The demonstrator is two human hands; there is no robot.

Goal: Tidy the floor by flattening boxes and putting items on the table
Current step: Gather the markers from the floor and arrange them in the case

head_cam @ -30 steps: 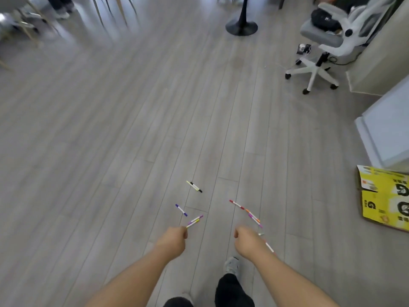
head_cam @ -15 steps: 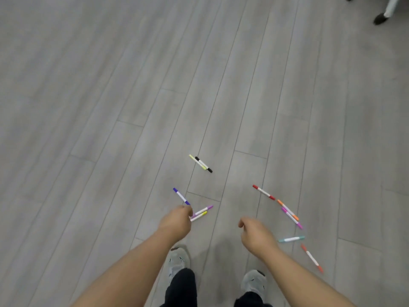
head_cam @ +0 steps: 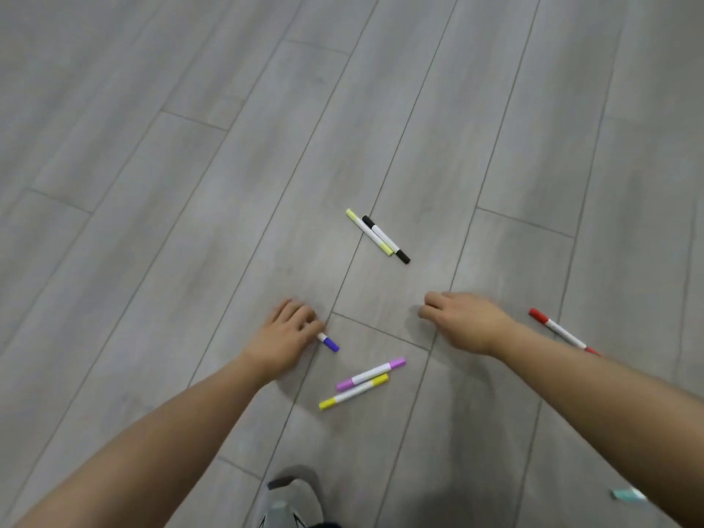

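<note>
Several white-barrelled markers lie scattered on the grey plank floor [head_cam: 190, 184]. My left hand [head_cam: 284, 337] is down on the floor, its fingers curled over a purple marker [head_cam: 330, 343]; only that marker's capped end shows past my thumb. My right hand [head_cam: 466, 322] hovers low with loosely curled fingers and holds nothing. Just beyond both hands, a pale yellow marker [head_cam: 367, 232] and a black marker [head_cam: 385, 239] lie side by side. Between my arms rest a pink marker [head_cam: 371, 373] and a yellow marker [head_cam: 354, 391]. A red marker [head_cam: 560, 331] lies behind my right forearm, partly hidden.
A teal marker [head_cam: 628, 494] shows at the lower right edge, blurred. My grey shoe [head_cam: 293, 501] stands at the bottom centre. Bare floor planks stretch out on all sides; no box or table is in view.
The view has dropped much closer to the floor. My left hand has come down onto the purple marker, and my right hand has moved forward towards the middle.
</note>
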